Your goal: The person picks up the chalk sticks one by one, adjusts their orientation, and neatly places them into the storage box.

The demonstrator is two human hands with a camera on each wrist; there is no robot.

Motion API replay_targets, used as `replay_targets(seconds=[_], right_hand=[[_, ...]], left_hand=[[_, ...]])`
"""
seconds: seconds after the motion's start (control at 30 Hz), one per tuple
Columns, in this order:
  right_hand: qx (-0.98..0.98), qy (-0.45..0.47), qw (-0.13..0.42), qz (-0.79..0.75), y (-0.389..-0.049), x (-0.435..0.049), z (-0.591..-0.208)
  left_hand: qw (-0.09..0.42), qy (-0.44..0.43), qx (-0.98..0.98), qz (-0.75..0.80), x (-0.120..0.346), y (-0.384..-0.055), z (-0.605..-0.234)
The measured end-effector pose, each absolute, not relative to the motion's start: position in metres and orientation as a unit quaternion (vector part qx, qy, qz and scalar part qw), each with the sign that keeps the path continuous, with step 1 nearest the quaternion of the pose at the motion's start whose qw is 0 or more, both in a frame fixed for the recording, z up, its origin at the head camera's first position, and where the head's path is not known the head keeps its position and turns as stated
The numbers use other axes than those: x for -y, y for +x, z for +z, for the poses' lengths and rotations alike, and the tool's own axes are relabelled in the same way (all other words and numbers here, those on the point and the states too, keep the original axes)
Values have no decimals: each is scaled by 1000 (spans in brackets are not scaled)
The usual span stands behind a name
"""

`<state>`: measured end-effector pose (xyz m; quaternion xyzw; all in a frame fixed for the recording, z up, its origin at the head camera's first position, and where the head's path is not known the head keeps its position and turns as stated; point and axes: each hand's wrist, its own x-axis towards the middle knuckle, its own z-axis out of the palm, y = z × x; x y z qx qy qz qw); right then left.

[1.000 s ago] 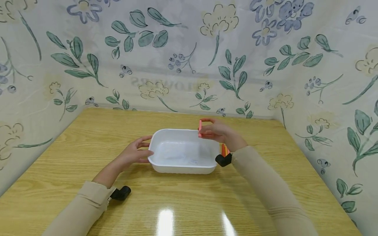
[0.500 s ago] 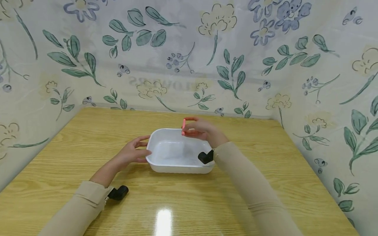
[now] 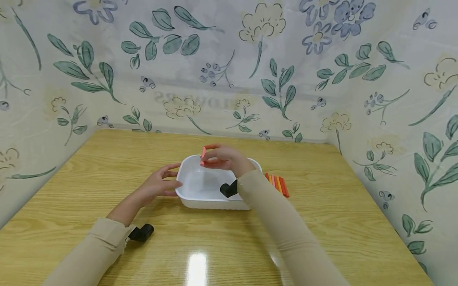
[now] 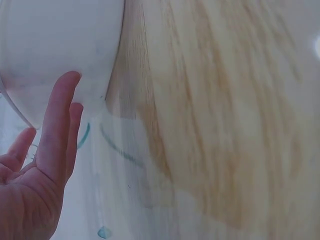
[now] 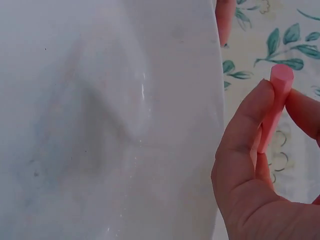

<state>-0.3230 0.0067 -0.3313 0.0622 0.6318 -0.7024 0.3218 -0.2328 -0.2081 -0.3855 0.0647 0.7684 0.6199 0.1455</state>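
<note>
A floral-patterned cloth (image 3: 236, 59) backs a wood-grain table (image 3: 365, 222) where a person in beige sleeves works over a white tub (image 3: 214, 204), with black devices (image 3: 142, 233) worn at the wrists. The left hand (image 3: 159, 183), fingers spread, touches the tub's left end, apparently to steady it. The right hand (image 3: 223, 157) reaches across the tub, thumb and fingers pinching a single stick. Beside the tub's right end, partly behind the right sleeve, a row of red, orange and pink sticks (image 3: 278, 185) lies on the table. Smallest in the scene, the pinched pink stick (image 5: 273, 110) stands nearly upright by the tub's far rim, toward its left end; whether it is over the interior or just past the rim cannot be told. The step in hand looks like positioning that stick at the tub; setting it inside would call for clearing the rim, lowering the right hand and loosening the pinch, with the left hand holding the tub steady.
</note>
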Motion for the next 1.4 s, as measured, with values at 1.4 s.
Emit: replay_targets(seconds=[1.4], right_hand=[[-714, 10, 457, -531, -320, 40, -365]], left_hand=[[148, 69, -759, 631, 211, -231, -388]])
